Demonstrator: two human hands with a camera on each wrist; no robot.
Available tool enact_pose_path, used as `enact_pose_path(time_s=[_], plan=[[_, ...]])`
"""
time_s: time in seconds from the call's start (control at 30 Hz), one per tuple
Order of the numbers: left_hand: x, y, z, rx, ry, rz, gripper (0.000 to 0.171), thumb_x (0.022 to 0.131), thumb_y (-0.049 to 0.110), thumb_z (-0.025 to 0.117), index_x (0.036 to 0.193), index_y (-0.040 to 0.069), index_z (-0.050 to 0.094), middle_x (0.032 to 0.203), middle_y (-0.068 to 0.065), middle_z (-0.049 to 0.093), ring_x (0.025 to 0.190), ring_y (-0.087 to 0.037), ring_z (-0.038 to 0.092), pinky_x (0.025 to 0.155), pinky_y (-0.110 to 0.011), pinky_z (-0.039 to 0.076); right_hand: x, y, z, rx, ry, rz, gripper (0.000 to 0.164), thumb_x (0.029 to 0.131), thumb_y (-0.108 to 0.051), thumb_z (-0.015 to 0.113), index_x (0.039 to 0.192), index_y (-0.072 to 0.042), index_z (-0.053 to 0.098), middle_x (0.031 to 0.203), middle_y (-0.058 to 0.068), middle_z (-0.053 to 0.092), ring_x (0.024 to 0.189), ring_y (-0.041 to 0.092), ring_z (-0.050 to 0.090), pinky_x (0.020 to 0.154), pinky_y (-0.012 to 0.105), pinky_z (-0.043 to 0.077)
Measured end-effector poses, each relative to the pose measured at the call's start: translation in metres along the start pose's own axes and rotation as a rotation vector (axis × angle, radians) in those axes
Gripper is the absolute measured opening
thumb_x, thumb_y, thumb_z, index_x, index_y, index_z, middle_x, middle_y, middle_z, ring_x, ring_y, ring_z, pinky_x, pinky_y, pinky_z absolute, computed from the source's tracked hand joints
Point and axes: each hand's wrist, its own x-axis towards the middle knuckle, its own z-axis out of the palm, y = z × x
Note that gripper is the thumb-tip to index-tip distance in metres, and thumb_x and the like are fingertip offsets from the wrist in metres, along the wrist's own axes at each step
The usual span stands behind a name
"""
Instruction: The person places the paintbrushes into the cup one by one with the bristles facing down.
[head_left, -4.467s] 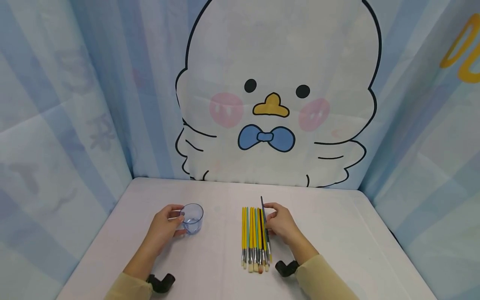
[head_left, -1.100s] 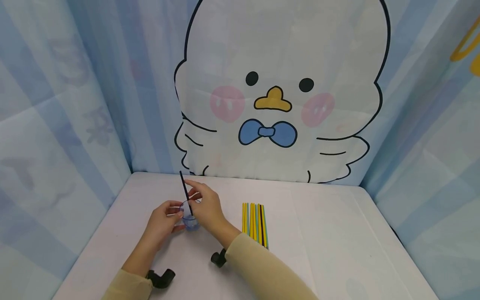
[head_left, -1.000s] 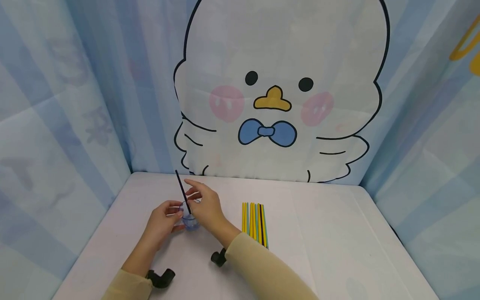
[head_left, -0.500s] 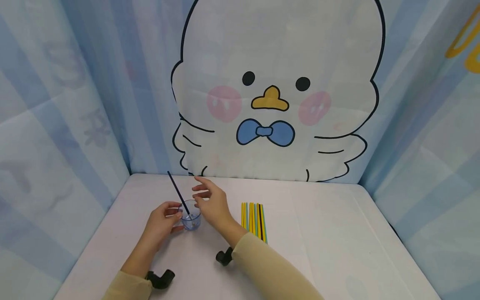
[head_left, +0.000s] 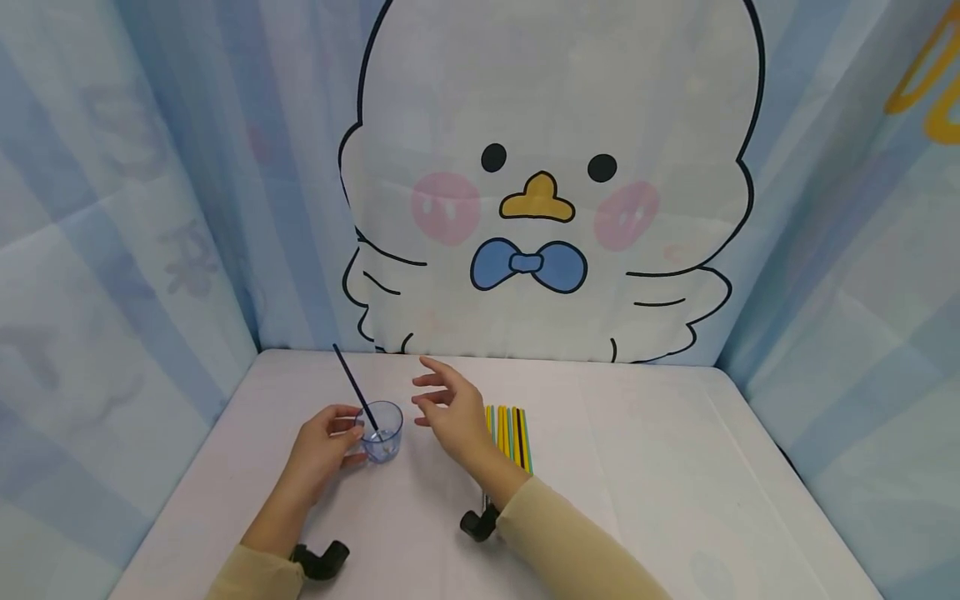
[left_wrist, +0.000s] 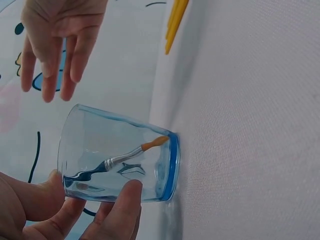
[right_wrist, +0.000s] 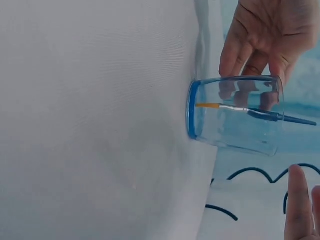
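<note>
Left hand [head_left: 324, 443] holds the side of the clear blue cup [head_left: 387, 451], standing on the white table [head_left: 675, 483] | dark paintbrush [head_left: 351, 377] leans inside, bristles down | right hand [head_left: 456, 412], fingers loose, holds nothing, near the cup | more brushes [head_left: 516, 433] lie in a row, partly hidden

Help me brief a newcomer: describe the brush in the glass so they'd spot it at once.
On the white table, the left hand holds a clear bluish glass. A dark-handled brush with orange bristles leans inside. The other brushes lie in a row; only this one is in the glass.
</note>
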Motion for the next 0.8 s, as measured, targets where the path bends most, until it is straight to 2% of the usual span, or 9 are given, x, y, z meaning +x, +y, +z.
enact_pose_path(time_s=[0.1,0.3,0.4,0.67,0.8], plan=[[0.0,0.0,-0.001,-0.001,-0.001,0.002,0.04,0.11,0.006,0.059,0.149,0.002,0.053,0.147,-0.03,0.053,0.123,-0.041,0.065,0.088,-0.037,0.069,-0.004,0.0,-0.007,0.004,0.003,0.007,0.066,0.1,0.005,0.069,0.152,-0.033,0.059,0.131,0.01,0.072,0.113,0.035,0.077,0.079,0.031,0.07],[0.0,0.0,-0.001,-0.004,0.0,0.01,0.039,0.109,0.005,0.059,0.148,0.002,0.054,0.145,-0.03,0.054,0.121,-0.039,0.066,0.089,-0.038,0.069,-0.012,0.0,-0.022,0.004,0.012,0.006,0.065,0.1,0.005,0.067,0.153,-0.031,0.058,0.135,0.017,0.07,0.109,0.03,0.078,0.079,0.033,0.07],[0.0,-0.001,-0.001,-0.007,0.001,0.012,0.038,0.109,0.005,0.059,0.147,0.002,0.054,0.145,-0.029,0.055,0.121,-0.038,0.066,0.09,-0.04,0.069,-0.016,-0.001,-0.029,-0.002,0.021,0.022,0.066,0.1,0.005,0.067,0.154,-0.031,0.058,0.135,0.016,0.07,0.107,0.027,0.078,0.078,0.034,0.07],[-0.001,-0.002,-0.001,-0.005,0.0,0.016,0.038,0.109,0.005,0.059,0.147,0.002,0.055,0.143,-0.029,0.055,0.12,-0.038,0.066,0.09,-0.039,0.069,-0.031,-0.001,-0.05,-0.02,0.038,0.071,0.067,0.099,0.005,0.067,0.153,-0.033,0.057,0.137,0.016,0.069,0.108,0.032,0.077,0.076,0.037,0.071],[0.0,-0.001,-0.001,-0.002,0.004,0.013,0.038,0.109,0.006,0.06,0.147,0.003,0.055,0.143,-0.029,0.055,0.119,-0.037,0.066,0.088,-0.037,0.069,-0.036,0.0,-0.059,-0.026,0.04,0.083,0.067,0.099,0.005,0.069,0.153,-0.032,0.057,0.137,0.016,0.068,0.103,0.027,0.077,0.076,0.038,0.071]])
